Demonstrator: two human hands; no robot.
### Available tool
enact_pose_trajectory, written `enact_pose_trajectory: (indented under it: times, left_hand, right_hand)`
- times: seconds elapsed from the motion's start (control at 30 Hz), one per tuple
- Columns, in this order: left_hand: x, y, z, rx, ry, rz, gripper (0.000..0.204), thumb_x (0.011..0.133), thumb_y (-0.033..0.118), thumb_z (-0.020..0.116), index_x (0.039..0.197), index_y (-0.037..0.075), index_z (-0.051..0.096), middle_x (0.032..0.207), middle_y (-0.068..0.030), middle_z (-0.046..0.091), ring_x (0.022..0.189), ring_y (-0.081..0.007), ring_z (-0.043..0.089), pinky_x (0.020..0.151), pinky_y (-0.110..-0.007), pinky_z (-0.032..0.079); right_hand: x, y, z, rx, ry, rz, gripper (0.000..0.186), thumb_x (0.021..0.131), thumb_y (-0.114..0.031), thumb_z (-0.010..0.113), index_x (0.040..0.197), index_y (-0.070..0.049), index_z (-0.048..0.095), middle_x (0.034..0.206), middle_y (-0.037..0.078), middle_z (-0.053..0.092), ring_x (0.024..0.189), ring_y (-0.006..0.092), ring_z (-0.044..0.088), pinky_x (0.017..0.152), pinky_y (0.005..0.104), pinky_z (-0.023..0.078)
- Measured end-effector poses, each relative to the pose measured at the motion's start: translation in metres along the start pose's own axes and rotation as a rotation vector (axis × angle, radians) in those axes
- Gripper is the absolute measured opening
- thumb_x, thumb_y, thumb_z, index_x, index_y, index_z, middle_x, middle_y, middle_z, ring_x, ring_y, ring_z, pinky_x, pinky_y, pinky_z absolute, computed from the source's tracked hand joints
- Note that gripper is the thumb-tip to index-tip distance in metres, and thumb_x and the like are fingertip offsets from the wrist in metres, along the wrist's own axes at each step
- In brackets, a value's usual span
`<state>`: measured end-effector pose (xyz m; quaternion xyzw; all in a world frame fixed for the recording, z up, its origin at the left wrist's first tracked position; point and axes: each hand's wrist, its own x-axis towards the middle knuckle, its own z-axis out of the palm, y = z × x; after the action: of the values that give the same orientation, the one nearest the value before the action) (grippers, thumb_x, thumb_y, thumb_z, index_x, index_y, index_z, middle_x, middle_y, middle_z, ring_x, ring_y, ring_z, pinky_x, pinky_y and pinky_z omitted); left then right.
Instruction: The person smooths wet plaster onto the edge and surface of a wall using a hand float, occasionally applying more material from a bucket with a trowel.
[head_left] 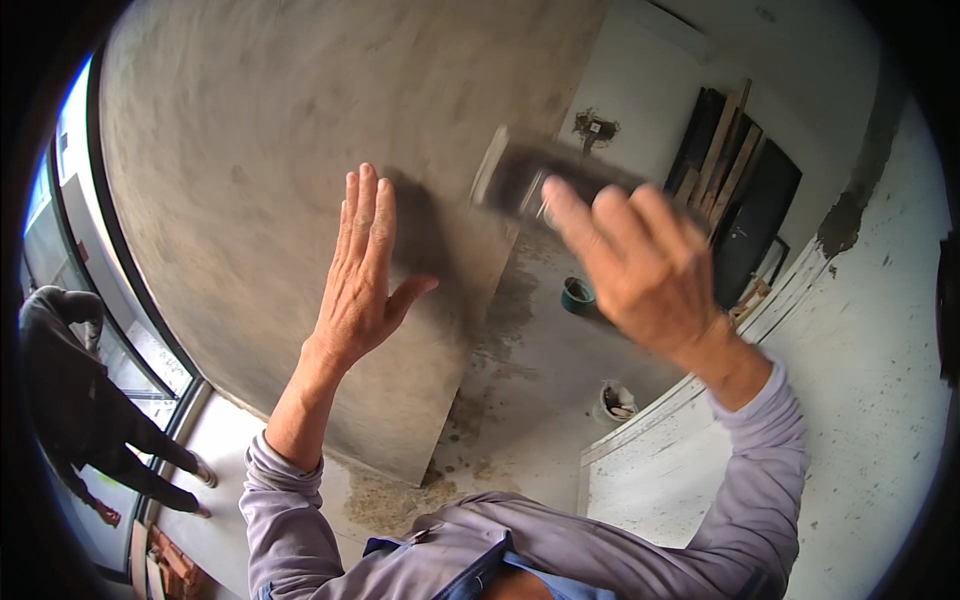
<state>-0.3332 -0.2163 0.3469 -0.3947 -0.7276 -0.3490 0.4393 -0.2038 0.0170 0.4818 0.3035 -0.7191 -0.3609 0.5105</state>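
Observation:
In front of me rises a wall (260,150) coated in grey-brown plaster. My left hand (358,270) is open, its fingers straight and pointing up and its thumb spread. It is against or just off the plaster, with a dark shadow beside it. My right hand (645,265) is closed round a plastering trowel (508,180), a flat rectangular tool smeared by motion. The trowel is near the wall's right edge; whether it touches the plaster I cannot tell. Its handle is mostly hidden by my fingers.
A dark green bucket (576,295) and a pale bucket (616,402) with things inside stand on the stained floor. Wooden planks (722,165) lean against black panels (745,225). At left, a person in dark clothes (75,375) is by the windows, near stacked bricks (172,565).

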Motion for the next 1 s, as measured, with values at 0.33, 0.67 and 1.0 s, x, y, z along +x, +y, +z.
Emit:
enact_pose_trajectory:
  times: [0.33,0.67,1.0]
  left_hand:
    - [-0.012,-0.006,-0.004,-0.029,0.007,0.012,0.091,0.083,0.008,0.069,0.155,0.003,0.014,0.161,-0.021,0.01,0.149,-0.0384,0.008,0.12,-0.052,0.012]
    - [0.025,0.01,-0.006,0.078,-0.123,0.173,0.097,0.076,0.009,0.076,0.155,0.007,0.019,0.162,-0.0179,0.012,0.15,-0.0368,0.006,0.121,-0.054,0.008]
    - [0.093,0.028,-0.027,0.332,-0.268,0.405,0.114,0.058,0.029,0.086,0.154,0.017,0.025,0.162,0.0003,0.019,0.149,-0.0223,0.016,0.123,-0.051,0.013]
  right_hand:
    - [0.039,0.003,-0.04,0.0,-0.111,0.035,0.039,0.08,-0.004,0.068,0.119,-0.003,0.068,0.072,0.004,0.052,0.064,0.0192,0.051,0.06,0.0295,0.051]
    - [0.051,0.087,-0.035,0.236,0.246,0.506,0.037,0.094,-0.019,0.062,0.127,-0.003,0.06,0.107,0.012,0.063,0.094,0.0229,0.062,0.076,0.0336,0.052]
    - [0.009,-0.02,0.067,0.928,0.545,0.901,0.044,0.1,-0.018,0.053,0.138,0.003,0.048,0.134,0.021,0.056,0.126,0.0316,0.054,0.106,0.038,0.041]
